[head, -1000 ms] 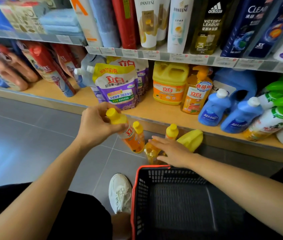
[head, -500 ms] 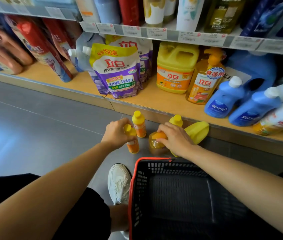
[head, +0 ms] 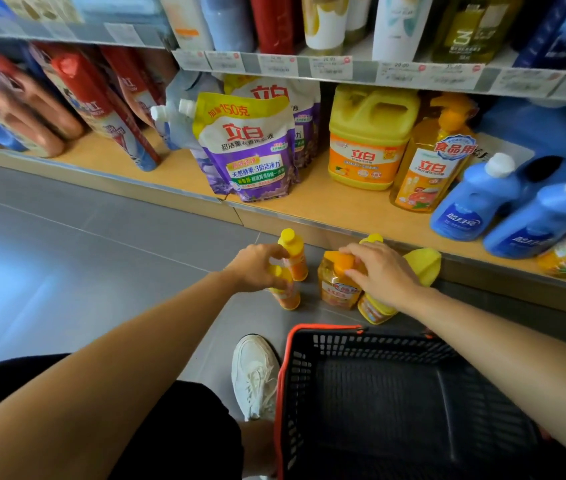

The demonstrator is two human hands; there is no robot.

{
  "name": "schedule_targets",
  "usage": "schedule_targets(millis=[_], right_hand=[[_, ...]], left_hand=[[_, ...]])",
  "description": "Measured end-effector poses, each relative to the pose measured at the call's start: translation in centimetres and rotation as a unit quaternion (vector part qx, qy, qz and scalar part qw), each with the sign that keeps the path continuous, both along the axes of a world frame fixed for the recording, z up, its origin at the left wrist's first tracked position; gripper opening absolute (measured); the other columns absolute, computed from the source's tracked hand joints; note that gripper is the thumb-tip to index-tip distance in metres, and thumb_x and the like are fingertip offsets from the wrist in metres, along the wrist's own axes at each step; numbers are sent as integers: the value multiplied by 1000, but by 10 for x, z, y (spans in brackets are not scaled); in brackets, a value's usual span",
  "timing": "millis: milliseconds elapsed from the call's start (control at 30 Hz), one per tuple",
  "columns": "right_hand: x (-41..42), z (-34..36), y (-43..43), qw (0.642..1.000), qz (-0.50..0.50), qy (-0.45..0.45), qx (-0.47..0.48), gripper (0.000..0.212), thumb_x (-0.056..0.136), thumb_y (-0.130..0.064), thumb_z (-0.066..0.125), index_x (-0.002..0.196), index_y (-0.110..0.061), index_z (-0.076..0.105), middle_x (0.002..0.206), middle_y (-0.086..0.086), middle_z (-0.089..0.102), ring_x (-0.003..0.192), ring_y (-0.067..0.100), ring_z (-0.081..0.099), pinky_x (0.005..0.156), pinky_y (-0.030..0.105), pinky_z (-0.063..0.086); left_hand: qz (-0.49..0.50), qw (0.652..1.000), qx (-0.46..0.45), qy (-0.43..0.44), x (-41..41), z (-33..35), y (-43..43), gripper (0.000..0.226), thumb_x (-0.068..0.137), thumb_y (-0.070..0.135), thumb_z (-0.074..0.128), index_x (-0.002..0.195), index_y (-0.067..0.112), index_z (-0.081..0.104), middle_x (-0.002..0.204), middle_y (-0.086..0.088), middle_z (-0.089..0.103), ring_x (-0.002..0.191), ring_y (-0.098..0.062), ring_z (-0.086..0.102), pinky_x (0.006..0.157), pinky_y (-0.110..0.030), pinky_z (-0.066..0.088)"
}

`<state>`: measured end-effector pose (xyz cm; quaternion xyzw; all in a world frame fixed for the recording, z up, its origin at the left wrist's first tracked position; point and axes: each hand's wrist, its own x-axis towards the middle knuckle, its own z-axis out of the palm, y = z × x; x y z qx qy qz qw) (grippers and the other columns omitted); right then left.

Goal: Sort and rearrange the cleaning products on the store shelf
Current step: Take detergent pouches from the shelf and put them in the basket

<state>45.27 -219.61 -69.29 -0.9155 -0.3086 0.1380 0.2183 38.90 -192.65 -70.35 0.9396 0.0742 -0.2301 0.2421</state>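
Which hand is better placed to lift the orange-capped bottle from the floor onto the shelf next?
Right. The right hand grips the orange-capped bottle at its top, just below the shelf; the left hand holds a small yellow-capped bottle.

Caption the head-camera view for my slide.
Left hand grips a small yellow-capped bottle, right hand an orange-capped bottle, on the floor between shelf and black basket.

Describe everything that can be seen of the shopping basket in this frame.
The shopping basket is black plastic, with mesh walls and a red rim. It stands upright, nothing visible inside, just short of the bottles on the floor. A white shoe is beside its left wall; the right forearm crosses over its right side.
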Motion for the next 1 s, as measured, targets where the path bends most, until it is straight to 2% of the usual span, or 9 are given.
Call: schedule_targets(millis=[133, 267, 367, 433, 500, 600, 767, 900, 1000], right_hand=[[14, 17, 11, 999, -1, 20, -31, 38, 87, -46, 70, 121, -30, 66, 111, -4, 63, 109, 23, 59, 79, 34, 46], [43, 51, 45, 999, -23, 5, 25, 44, 84, -46, 73, 123, -27, 67, 113, -2, 65, 103, 21, 62, 82, 35, 51], [63, 72, 75, 997, -23, -5, 69, 45, 84, -40, 75, 124, -21, 67, 113, 3, 66, 101, 23, 62, 81, 33, 49], [75, 82, 93, 994, -30, -10, 103, 50, 83, -36, 77, 128, -18, 64, 117, 6, 64, 104, 25, 62, 84, 33, 49], [84, 91, 110, 987, -44, -12, 152, 64, 81, -33, 80, 137, -15, 56, 127, 7, 58, 111, 25, 60, 89, 37, 52], [101, 106, 134, 971, -65, 8, 228, 85, 75, -32, 86, 146, -19, 42, 138, 4, 51, 121, 21, 56, 98, 39, 52], [123, 115, 167, 962, -50, 59, 264, 82, 73, -27, 89, 144, -20, 49, 140, 0, 58, 126, 17, 56, 107, 38, 47], [123, 112, 176, 973, -52, 1, 224, 18, 86, -29, 78, 99, -17, 76, 99, 2, 74, 93, 18, 67, 79, 30, 50], [120, 114, 172, 973, -42, -30, 227, 28, 92, -31, 71, 65, -23, 65, 64, -4, 65, 66, 13, 61, 61, 29, 43]], left_hand=[[-79, 996, 8, 31, 23, 43, 17, 58, 80, 45, 82, 130, 25, 63, 121, 7, 67, 96, -10, 64, 85, -25, 52], [25, 979, 44, -197, 48, 87, 42, 30, 88, 38, 75, 113, 23, 68, 108, 5, 71, 89, -8, 65, 68, -19, 51], [91, 909, 147, -380, 65, 111, 66, 40, 89, 37, 72, 125, 22, 61, 127, 0, 62, 102, -16, 60, 69, -33, 55], [110, 867, 222, -431, 78, 121, 83, 60, 86, 39, 73, 138, 20, 51, 143, -6, 49, 125, -27, 48, 85, -43, 54], [117, 874, 278, -382, 89, 128, 100, 84, 83, 45, 74, 152, 18, 34, 155, -10, 38, 139, -36, 32, 107, -49, 41], [106, 893, 320, -298, 100, 128, 114, 95, 83, 49, 75, 156, 17, 23, 150, -12, 42, 137, -40, 34, 111, -51, 34], [78, 890, 298, -336, 97, 129, 130, 43, 88, 38, 75, 127, 23, 65, 127, -9, 47, 114, -37, 40, 97, -46, 43], [49, 931, 155, -325, 84, 129, 139, 20, 92, 22, 73, 112, 18, 72, 128, -12, 55, 113, -34, 56, 89, -39, 44], [85, 936, 109, -324, 74, 135, 142, 23, 90, 16, 75, 112, 19, 70, 116, -8, 64, 97, -28, 63, 81, -37, 49]])
